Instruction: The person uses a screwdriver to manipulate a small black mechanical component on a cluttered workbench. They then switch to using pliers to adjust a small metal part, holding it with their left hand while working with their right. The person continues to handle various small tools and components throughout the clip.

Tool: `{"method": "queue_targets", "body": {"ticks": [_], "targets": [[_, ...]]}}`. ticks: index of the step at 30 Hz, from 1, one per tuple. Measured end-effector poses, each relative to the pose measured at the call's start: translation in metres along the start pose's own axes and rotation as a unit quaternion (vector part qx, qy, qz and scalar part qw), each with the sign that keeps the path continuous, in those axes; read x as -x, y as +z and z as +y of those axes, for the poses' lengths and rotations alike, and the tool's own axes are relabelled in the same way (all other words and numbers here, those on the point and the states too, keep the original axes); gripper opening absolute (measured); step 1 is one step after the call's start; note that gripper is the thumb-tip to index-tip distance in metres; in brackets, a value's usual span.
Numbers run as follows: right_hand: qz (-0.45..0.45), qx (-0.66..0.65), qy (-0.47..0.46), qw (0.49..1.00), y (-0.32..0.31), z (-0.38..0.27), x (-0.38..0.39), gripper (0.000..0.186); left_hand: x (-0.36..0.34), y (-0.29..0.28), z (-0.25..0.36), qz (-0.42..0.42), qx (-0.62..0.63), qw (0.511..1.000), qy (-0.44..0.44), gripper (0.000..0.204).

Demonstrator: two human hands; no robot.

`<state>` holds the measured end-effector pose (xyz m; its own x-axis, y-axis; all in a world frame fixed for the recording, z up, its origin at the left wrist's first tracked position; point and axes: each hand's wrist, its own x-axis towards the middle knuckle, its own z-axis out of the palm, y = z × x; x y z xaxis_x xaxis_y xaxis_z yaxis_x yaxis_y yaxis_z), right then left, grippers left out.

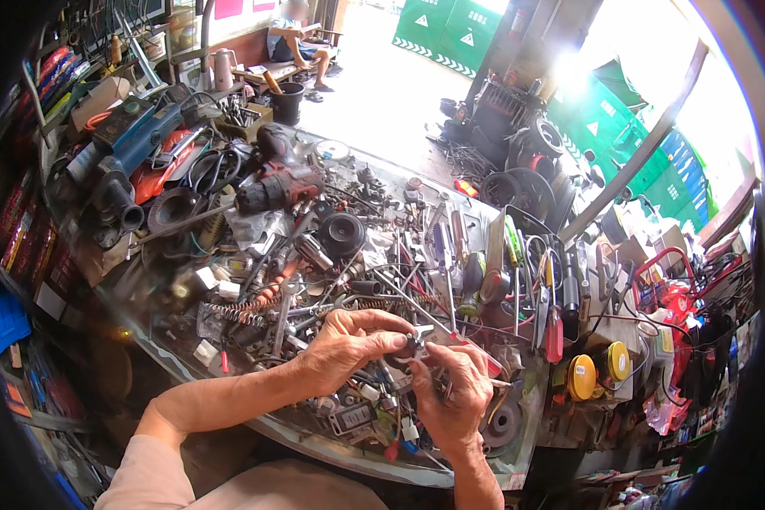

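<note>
Pinching a small dark fitting point(414, 345) between them above the cluttered bench point(314, 444), the left hand point(348, 347) and right hand point(456, 393) are judged mid-operation, while completed and outstanding steps cannot be determined.

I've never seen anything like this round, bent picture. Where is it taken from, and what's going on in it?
There's no machine here, just a person's two bare hands. A wide fisheye camera worn on the head looks down, which is why straight edges bend near the rim. The left hand pinches a small dark part, and the right hand has its fingertips right by it; whether they grip it too, I can't tell. Around them, a cluttered workbench holds a power drill, a round black part, coil springs and loose metal pieces. Further off, another person sits on a bench.
</note>
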<state>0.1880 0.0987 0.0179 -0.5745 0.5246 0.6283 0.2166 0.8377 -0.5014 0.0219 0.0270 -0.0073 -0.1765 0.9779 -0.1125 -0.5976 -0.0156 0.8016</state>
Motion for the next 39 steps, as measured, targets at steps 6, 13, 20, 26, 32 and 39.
{"method": "queue_targets", "body": {"ticks": [6,13,20,26,32,39], "targets": [[0.004,-0.046,0.042,0.998,0.000,0.000,0.003,0.022,0.000,0.003,-0.008,-0.031,-0.072,0.995,0.062,0.019],[-0.013,-0.062,0.052,0.997,-0.006,-0.006,0.003,0.032,0.006,0.006,-0.009,-0.044,-0.078,0.993,0.074,0.018],[0.015,-0.022,-0.018,0.999,-0.002,0.001,0.006,0.036,0.006,0.009,-0.009,-0.047,-0.074,0.993,0.079,0.017],[0.022,-0.022,-0.017,0.999,-0.002,0.001,0.009,0.038,0.004,0.004,-0.008,-0.053,-0.086,0.993,0.066,0.016],[0.020,0.000,-0.054,0.998,-0.004,0.002,0.008,0.039,0.005,0.005,-0.004,-0.055,-0.166,0.976,0.130,0.016],[0.028,-0.008,-0.059,0.998,-0.003,0.003,0.008,0.039,0.005,0.005,-0.003,-0.040,-0.153,0.981,0.113,0.016]]}}
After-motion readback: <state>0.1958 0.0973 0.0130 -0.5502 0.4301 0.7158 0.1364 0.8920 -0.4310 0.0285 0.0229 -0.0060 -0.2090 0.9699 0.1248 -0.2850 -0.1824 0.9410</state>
